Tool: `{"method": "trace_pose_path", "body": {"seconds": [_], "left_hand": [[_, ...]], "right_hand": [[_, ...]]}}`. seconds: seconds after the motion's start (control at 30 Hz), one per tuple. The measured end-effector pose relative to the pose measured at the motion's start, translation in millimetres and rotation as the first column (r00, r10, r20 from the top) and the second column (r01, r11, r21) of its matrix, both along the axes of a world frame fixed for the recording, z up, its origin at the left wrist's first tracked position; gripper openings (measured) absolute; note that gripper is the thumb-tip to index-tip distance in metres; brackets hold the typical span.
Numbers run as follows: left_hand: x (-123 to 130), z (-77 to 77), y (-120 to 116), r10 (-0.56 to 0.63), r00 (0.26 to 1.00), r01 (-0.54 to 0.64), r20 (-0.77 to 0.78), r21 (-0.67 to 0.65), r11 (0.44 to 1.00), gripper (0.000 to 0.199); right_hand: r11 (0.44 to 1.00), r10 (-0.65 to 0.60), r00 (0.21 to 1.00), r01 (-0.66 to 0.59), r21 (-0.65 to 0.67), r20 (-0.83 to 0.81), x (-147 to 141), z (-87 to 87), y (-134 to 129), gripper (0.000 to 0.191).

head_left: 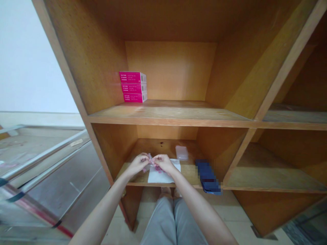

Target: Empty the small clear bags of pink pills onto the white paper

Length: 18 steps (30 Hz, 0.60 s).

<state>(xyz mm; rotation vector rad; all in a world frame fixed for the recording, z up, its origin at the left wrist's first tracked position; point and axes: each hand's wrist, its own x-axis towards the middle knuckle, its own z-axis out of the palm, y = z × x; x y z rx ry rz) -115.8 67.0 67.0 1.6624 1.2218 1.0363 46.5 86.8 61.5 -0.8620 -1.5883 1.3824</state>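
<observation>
Over the lower shelf, my left hand point(139, 162) pinches one side of a small clear plastic packet point(150, 158) with pink showing in it. My right hand point(165, 163) is close beside it, fingers closed on the packet's other side. Under the hands lies a white sheet or flat bag point(154, 177). Small pink-red pieces point(158, 168) show just below my right fingers; whether they lie on the sheet or hang from the packet, I cannot tell. Further back and right lies a flat, clear plastic piece point(182, 152).
A dark blue, partly blurred item point(207, 175) overhangs the shelf's front edge at right. Three pink boxes point(132, 87) are stacked on the upper shelf point(168, 119). Wooden side walls bound the compartment. A metal-framed case point(58, 163) stands left.
</observation>
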Motion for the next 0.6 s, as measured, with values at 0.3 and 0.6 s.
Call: {"method": "trace_pose_path", "body": {"seconds": [0.3,0.6], "left_hand": [[10.3,-9.4,7.2,0.169,0.985,-0.167,-0.033,0.07,0.984,0.023],[10.8,-16.1,8.5,0.284,0.959,-0.284,0.011,0.03,0.958,0.021]], "right_hand": [[0.921,-0.258,0.928,0.153,0.358,0.267,-11.6,-0.4,4.0,0.013],[0.816,-0.505,0.738,0.238,0.527,0.448,-8.4,-2.5,12.2,0.01]]}}
